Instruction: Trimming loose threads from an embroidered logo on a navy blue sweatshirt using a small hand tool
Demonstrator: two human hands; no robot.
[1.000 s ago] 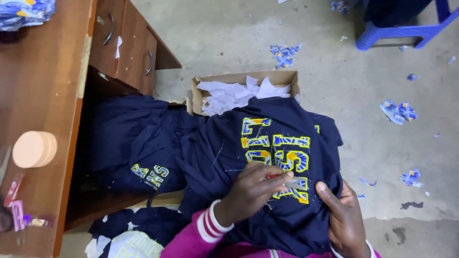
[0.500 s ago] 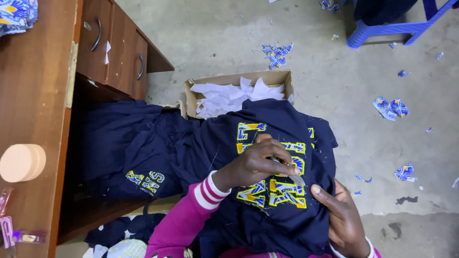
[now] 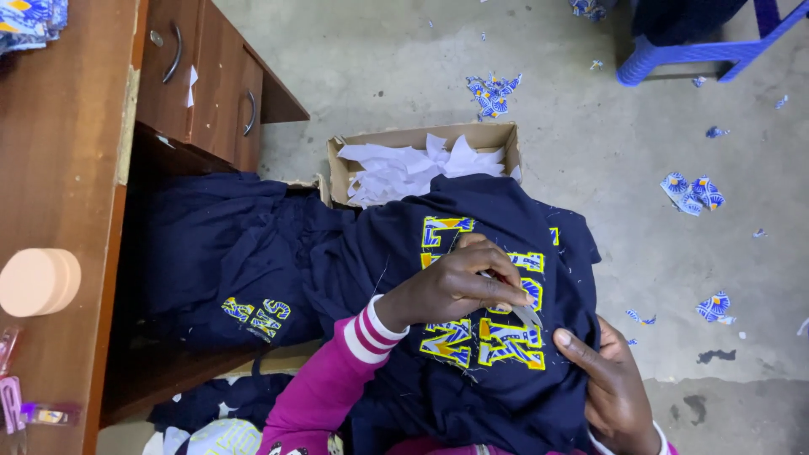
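left hand (image 3: 459, 282) grip clamped on small blade (image 3: 524, 313); right hand (image 3: 611, 383) pinches navy garment (image 3: 497, 388). slack fabric risks cutting it.

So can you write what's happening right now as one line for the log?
left hand: pinching small metal tool on appliqué letters | right hand: pinning navy garment | cardboard box: holds white scraps

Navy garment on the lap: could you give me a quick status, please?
Left hand pinches small blade on navy garment. Right hand steadies cloth. Nothing obstructing.
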